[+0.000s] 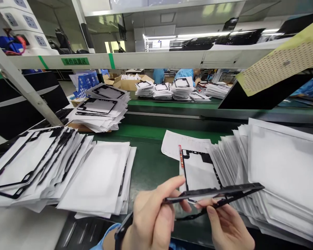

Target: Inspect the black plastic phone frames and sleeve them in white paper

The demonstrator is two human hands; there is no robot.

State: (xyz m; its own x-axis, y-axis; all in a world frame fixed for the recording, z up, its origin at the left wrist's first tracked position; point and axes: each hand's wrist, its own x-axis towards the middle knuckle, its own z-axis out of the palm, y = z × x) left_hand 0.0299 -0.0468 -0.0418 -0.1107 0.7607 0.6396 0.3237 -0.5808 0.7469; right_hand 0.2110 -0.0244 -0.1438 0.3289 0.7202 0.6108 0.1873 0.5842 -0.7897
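My left hand (152, 215) and my right hand (225, 224) hold a thin black frame (224, 192) edge-on and level, low in the view. The left fingers pinch its left end; the right fingers grip it from below near the middle. Just behind it, a white sheet with a black frame outline (199, 172) lies on the green mat (148, 163), with a red-tipped pen (181, 159) along its left edge. A dark band circles my left wrist above a blue sleeve.
Fanned stacks of white sheets lie at right (281, 170), at left (28, 166) and mid-left (101, 177). More stacks (101, 107) sit behind. A conveyor (187, 114) crosses the bench. People in blue work beyond it (184, 73). A yellow perforated sheet (284, 59) hangs upper right.
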